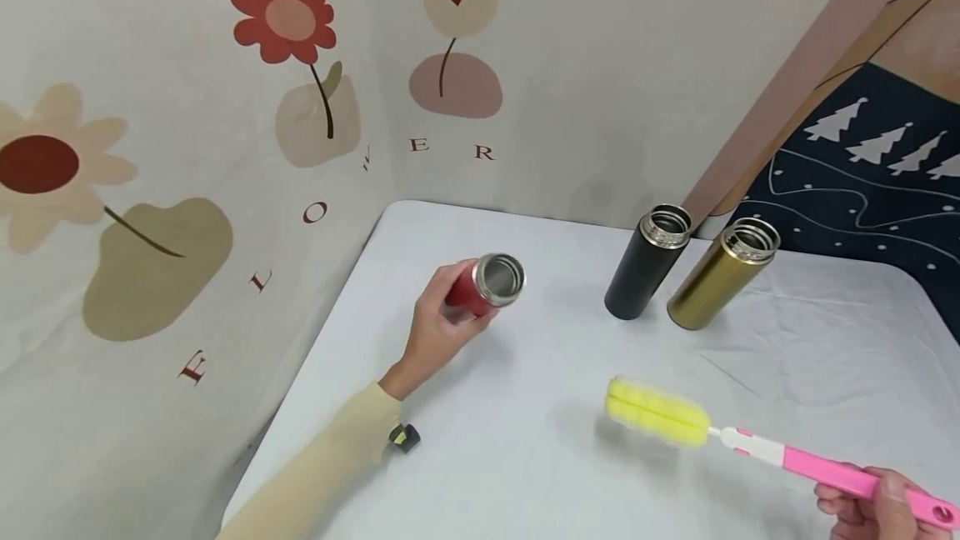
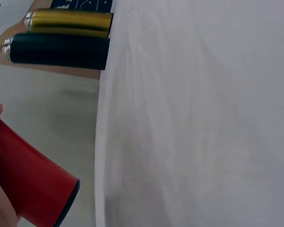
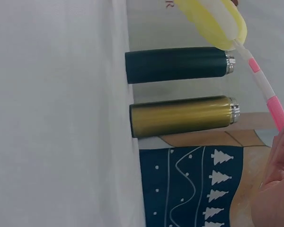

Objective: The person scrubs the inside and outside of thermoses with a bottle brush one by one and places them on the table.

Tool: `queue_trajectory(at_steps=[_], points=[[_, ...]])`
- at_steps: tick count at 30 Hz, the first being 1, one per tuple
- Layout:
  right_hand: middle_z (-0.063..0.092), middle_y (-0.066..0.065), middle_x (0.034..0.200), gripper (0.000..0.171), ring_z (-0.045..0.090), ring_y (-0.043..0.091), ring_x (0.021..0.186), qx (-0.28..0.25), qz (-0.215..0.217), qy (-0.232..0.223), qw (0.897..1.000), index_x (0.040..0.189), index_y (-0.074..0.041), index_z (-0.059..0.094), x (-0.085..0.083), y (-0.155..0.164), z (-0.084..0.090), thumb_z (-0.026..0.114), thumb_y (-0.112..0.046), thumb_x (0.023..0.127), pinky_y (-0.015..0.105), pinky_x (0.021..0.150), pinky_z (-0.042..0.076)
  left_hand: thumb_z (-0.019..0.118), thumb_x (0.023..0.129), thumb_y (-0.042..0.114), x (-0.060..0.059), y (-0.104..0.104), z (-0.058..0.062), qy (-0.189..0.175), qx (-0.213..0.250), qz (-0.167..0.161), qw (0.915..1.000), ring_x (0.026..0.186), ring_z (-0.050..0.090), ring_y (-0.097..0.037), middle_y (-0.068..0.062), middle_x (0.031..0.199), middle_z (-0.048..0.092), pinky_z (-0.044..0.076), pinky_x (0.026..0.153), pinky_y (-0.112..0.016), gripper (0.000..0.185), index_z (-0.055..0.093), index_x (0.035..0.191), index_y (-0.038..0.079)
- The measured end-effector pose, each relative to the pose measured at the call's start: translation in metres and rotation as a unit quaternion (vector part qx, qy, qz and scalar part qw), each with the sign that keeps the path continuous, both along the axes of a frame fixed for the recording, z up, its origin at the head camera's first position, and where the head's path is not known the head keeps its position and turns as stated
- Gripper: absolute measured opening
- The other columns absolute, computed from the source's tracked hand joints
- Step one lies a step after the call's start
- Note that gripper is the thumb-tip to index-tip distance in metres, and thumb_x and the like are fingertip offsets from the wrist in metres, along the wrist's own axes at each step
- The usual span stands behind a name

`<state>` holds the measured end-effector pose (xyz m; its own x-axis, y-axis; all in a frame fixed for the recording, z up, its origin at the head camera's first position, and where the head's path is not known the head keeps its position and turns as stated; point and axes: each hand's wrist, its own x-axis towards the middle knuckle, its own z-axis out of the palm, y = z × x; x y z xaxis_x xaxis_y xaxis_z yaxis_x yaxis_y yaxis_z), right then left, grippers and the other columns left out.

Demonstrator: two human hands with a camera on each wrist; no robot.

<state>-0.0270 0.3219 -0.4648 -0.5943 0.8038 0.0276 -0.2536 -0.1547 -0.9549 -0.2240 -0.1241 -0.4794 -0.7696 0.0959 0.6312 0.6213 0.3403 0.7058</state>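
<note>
My left hand (image 1: 437, 325) grips a red bottle (image 1: 468, 290) round its side, with the lidless steel mouth tilted toward the head camera. In the left wrist view the dark base of the red bottle (image 2: 35, 177) points down and right, raised off the table. At the lower right, my right hand (image 1: 873, 507) holds a bottle brush by its pink handle (image 1: 828, 472). The brush's yellow sponge head (image 1: 656, 412) points left above the table, casting a shadow there. Some distance separates the sponge from the red bottle.
A black bottle (image 1: 648, 263) and a gold bottle (image 1: 722, 275) stand lidless side by side at the back right of the white table (image 1: 555, 357). Fabric walls (image 1: 600, 90) printed with flowers rise behind and to the left. A dark wrist strap (image 1: 405, 438) hangs by the left sleeve.
</note>
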Motion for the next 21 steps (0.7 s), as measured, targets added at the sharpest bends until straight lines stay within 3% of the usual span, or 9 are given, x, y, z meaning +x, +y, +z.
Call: queue_trajectory(at_steps=[2,4,6,10,11,16,19,21], points=[[0.072,0.019,0.069,0.032,0.062,0.020,0.045,-0.019,-0.015,0.105,0.994,0.101,0.015,0.068,-0.006,-0.007,0.003,0.077,-0.016,0.103,0.023,0.037,0.043,0.096,0.075,-0.007,0.006,0.002,0.003,0.013,-0.026,-0.013,0.9995,0.130,0.059,-0.033,-0.012,0.140,0.064,0.056,0.105,-0.049,0.080,0.062,0.146,0.010],[0.070,0.028,0.074,0.033,0.064,0.026,0.047,-0.060,-0.010,0.222,0.973,0.102,0.024,0.061,-0.011,-0.014,0.006,0.077,-0.004,0.099,0.024,0.041,0.048,0.096,0.074,-0.006,0.012,0.004,0.004,0.021,-0.051,-0.019,0.9983,0.130,0.057,-0.035,-0.011,0.140,0.063,0.059,0.100,-0.053,0.081,0.063,0.146,0.012],[0.069,0.031,0.075,0.028,0.065,0.028,0.049,-0.075,0.000,0.280,0.957,0.100,0.027,0.058,-0.015,-0.017,0.011,0.072,0.003,0.101,0.025,0.043,0.050,0.097,0.074,-0.004,0.018,0.006,0.006,0.029,-0.076,-0.024,0.9964,0.130,0.056,-0.037,-0.013,0.139,0.062,0.061,0.095,-0.056,0.082,0.063,0.146,0.013],[0.069,0.036,0.080,0.018,0.066,0.030,0.050,-0.113,0.021,0.326,0.938,0.100,0.027,0.056,-0.017,-0.021,0.022,0.053,0.011,0.107,0.028,0.044,0.052,0.099,0.072,0.003,0.025,0.011,0.007,0.053,-0.124,-0.034,0.9902,0.128,0.056,-0.037,-0.014,0.136,0.062,0.060,0.096,-0.056,0.082,0.064,0.145,0.014],[0.069,0.036,0.080,0.018,0.066,0.030,0.050,-0.113,0.023,0.329,0.937,0.099,0.026,0.056,-0.018,-0.022,0.025,0.051,0.011,0.107,0.028,0.044,0.053,0.100,0.072,0.005,0.026,0.012,0.007,0.063,-0.135,-0.035,0.9882,0.128,0.057,-0.037,-0.014,0.136,0.063,0.058,0.097,-0.055,0.082,0.065,0.145,0.014],[0.067,0.041,0.084,0.024,0.067,0.034,0.051,-0.137,0.058,0.386,0.910,0.100,0.029,0.052,-0.024,-0.029,0.037,0.037,0.013,0.110,0.032,0.047,0.056,0.101,0.069,0.012,0.031,0.018,0.007,0.091,-0.172,-0.040,0.9800,0.126,0.061,-0.032,-0.010,0.136,0.067,0.051,0.101,-0.055,0.083,0.066,0.144,0.016],[0.065,0.041,0.084,0.021,0.067,0.035,0.053,-0.142,0.056,0.394,0.906,0.105,0.029,0.050,-0.025,-0.036,0.041,0.040,0.013,0.111,0.033,0.049,0.058,0.100,0.070,0.013,0.035,0.022,0.007,0.092,-0.182,-0.051,0.9777,0.125,0.062,-0.031,-0.009,0.136,0.068,0.051,0.100,-0.053,0.082,0.067,0.144,0.016],[0.066,0.039,0.087,0.018,0.067,0.035,0.054,-0.133,0.039,0.375,0.916,0.108,0.028,0.051,-0.025,-0.041,0.043,0.046,0.011,0.110,0.033,0.050,0.058,0.100,0.071,0.014,0.036,0.025,0.008,0.093,-0.189,-0.057,0.9759,0.125,0.063,-0.030,-0.008,0.135,0.068,0.051,0.099,-0.052,0.080,0.068,0.144,0.017]])
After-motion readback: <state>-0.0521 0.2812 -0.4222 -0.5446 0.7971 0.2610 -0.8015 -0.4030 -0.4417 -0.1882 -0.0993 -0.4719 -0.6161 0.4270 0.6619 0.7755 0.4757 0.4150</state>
